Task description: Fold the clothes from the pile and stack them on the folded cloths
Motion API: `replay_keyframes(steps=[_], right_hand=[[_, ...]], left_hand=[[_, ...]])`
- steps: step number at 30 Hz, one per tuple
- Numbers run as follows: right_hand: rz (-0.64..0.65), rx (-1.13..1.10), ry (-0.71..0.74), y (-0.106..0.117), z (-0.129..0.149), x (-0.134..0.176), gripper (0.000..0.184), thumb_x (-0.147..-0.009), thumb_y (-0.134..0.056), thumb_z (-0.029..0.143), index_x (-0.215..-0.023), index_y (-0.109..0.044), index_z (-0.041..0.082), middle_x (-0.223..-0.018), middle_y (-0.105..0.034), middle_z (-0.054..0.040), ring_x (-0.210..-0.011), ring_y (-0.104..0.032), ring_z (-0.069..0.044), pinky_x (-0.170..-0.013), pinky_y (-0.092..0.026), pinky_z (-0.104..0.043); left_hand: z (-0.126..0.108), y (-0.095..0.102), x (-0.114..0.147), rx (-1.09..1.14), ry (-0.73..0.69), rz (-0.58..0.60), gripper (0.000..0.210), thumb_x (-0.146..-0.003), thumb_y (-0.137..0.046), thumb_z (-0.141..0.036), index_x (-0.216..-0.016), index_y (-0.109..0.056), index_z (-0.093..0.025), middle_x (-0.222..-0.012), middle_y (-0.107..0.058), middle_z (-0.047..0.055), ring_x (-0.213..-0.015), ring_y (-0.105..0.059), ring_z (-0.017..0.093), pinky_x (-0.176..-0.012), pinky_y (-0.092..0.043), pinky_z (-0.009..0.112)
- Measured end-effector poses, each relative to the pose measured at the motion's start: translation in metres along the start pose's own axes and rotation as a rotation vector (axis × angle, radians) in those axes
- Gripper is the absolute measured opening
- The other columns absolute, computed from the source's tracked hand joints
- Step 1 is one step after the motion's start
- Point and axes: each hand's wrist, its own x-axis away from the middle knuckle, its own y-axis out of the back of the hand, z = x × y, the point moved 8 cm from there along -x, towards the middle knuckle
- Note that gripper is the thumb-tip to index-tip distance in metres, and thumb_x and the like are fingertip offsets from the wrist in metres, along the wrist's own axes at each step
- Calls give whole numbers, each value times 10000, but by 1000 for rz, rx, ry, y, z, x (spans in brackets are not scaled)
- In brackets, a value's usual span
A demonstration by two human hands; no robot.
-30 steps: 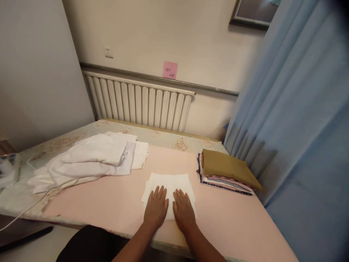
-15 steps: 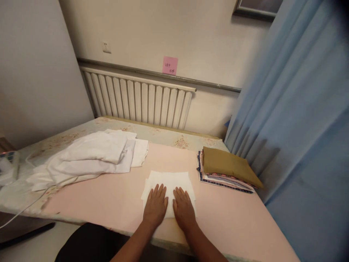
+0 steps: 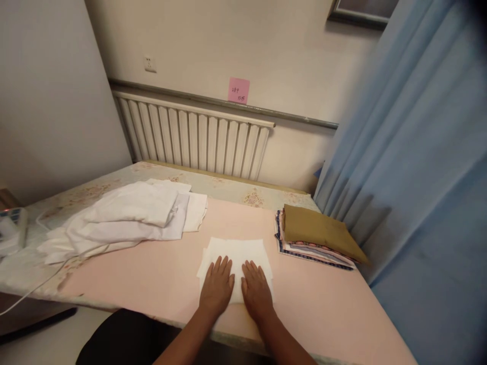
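Observation:
A folded white cloth [image 3: 236, 248] lies flat on the pink table cover [image 3: 152, 284], close to the front edge. My left hand [image 3: 218, 285] rests palm down on its left part, fingers stretched out. On the right part lies my right hand [image 3: 256, 289], also flat and open. A narrow strip of the cloth shows between the two hands. Neither hand grips anything. The cloth's near corners are partly hidden under my hands.
At the left is a loose heap of white cloths [image 3: 133, 208], with a white cord [image 3: 41, 288] beside it. A stack of folded fabrics [image 3: 319, 228], olive on top, sits at the right near a blue curtain [image 3: 426, 167]. A radiator [image 3: 194, 134] stands behind the table.

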Motion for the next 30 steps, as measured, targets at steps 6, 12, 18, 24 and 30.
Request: replay_keyframes(steps=[6,12,18,24,30], right_hand=[[6,-1,-3,-2,-1,0,417,-969,-378,221,-1350,-538,169,-1415,-527,-88,-1376,-399,-228,-1158,-293,-472],[-1,23,-1,-3,-1,1,416,-970,-391,230,-1358,-534,186,-1411,-531,-90,-1380,-393,-220,-1161,-288,-457],[-4,15,-2,-3,-1,1,411,-970,-386,223,-1349,-539,178,-1413,-529,-84,-1382,-390,-221,-1161,-289,-460],[-3,3,-7,-3,-1,1,404,-968,-380,219,-1328,-557,167,-1413,-529,-86,-1373,-404,-227,-1157,-295,-465],[0,-6,-9,-2,-1,1,407,-969,-372,220,-1328,-556,162,-1418,-524,-82,-1373,-403,-227,-1162,-287,-464]], left_hand=[[0,1,0,4,9,3,458,-957,-353,-299,-1366,-528,-188,-1451,-509,68,-1388,-396,263,-1135,-326,475],[0,1,0,11,8,-9,462,-954,-349,-302,-1371,-524,-208,-1445,-517,68,-1390,-394,260,-1127,-337,484],[0,1,0,2,18,11,460,-953,-348,-303,-1360,-534,-197,-1443,-521,61,-1381,-406,263,-1126,-340,473],[0,1,0,4,16,7,462,-959,-345,-304,-1367,-524,-183,-1451,-512,61,-1383,-401,262,-1130,-332,472],[1,-1,0,2,13,5,457,-956,-355,-302,-1365,-527,-191,-1448,-515,62,-1385,-398,264,-1128,-332,474]])
